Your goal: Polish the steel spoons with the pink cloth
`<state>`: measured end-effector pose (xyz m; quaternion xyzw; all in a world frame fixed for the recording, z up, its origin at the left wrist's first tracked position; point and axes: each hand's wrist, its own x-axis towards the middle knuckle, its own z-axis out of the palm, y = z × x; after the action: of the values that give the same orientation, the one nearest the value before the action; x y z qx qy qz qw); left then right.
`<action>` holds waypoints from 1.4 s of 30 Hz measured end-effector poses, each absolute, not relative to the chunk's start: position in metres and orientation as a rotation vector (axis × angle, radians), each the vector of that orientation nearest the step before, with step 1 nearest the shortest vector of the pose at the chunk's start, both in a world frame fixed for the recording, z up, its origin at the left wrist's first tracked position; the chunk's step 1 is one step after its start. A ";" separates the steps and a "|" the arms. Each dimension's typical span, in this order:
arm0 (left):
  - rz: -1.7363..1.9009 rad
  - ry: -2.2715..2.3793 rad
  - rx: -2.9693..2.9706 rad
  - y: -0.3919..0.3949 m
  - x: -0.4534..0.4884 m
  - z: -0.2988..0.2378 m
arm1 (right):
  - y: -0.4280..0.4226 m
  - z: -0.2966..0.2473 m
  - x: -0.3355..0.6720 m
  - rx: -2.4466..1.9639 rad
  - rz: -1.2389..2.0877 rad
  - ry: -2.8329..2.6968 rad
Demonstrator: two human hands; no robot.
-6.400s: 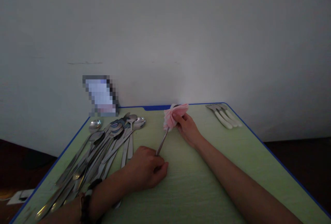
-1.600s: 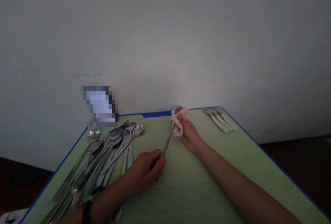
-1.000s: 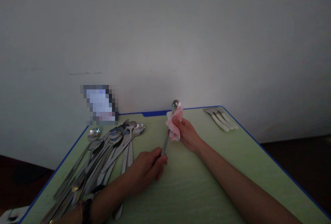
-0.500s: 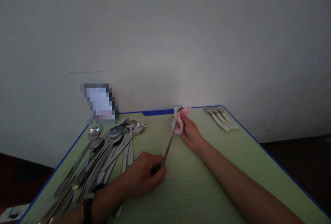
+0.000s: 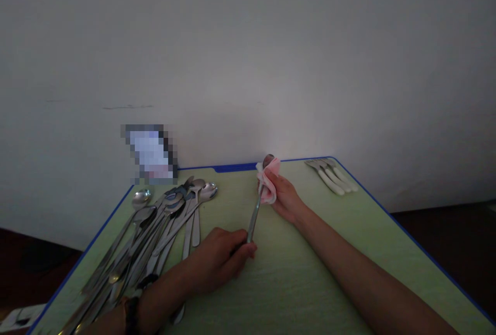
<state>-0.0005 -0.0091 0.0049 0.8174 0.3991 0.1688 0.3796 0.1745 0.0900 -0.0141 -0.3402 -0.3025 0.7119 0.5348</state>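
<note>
A metal spoon [image 5: 254,220] slants up and away from me above the table's middle. My left hand [image 5: 222,256] grips the end of its handle between thumb and fingers. Further up, my right hand [image 5: 282,195] is closed around a pink and white cloth [image 5: 270,182] that wraps the spoon's neck. The bowl of the spoon pokes out above the cloth, partly covered. Left of my left hand lies a jumbled pile of spoons and other metal cutlery [image 5: 163,232], partly hidden by my forearm.
Several forks with white handles [image 5: 331,176] lie side by side at the table's far right. A blurred-out phone-like device [image 5: 151,152] leans on the wall at the far left. The green table [image 5: 310,283] has a blue edge and meets the wall [image 5: 248,66] at the back.
The cloth has slid down from the spoon's bowl towards its neck, so more of the bowl shows. My left hand has shifted slightly right, and the spoon stands steeper.
</note>
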 end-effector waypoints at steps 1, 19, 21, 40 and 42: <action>0.444 1.021 2.061 -0.009 -0.001 0.005 | 0.090 -0.014 0.175 -0.805 1.696 -0.719; 0.560 1.120 1.905 -0.005 0.001 -0.001 | 0.085 -0.015 0.174 -0.750 1.779 -0.917; 0.559 1.147 1.920 -0.005 0.001 0.000 | 0.089 -0.017 0.174 -0.749 1.760 -0.834; 0.824 0.887 1.714 -0.009 -0.006 -0.002 | 0.095 -0.018 0.174 -0.753 1.671 -0.557; 0.954 0.889 1.601 -0.008 -0.006 -0.009 | 0.095 -0.017 0.173 -0.765 1.654 -0.536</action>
<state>-0.0061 -0.0080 -0.0091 0.6657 0.3697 0.3965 0.5128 0.1734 0.0950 -0.0174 -0.3276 -0.2294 0.7082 0.5819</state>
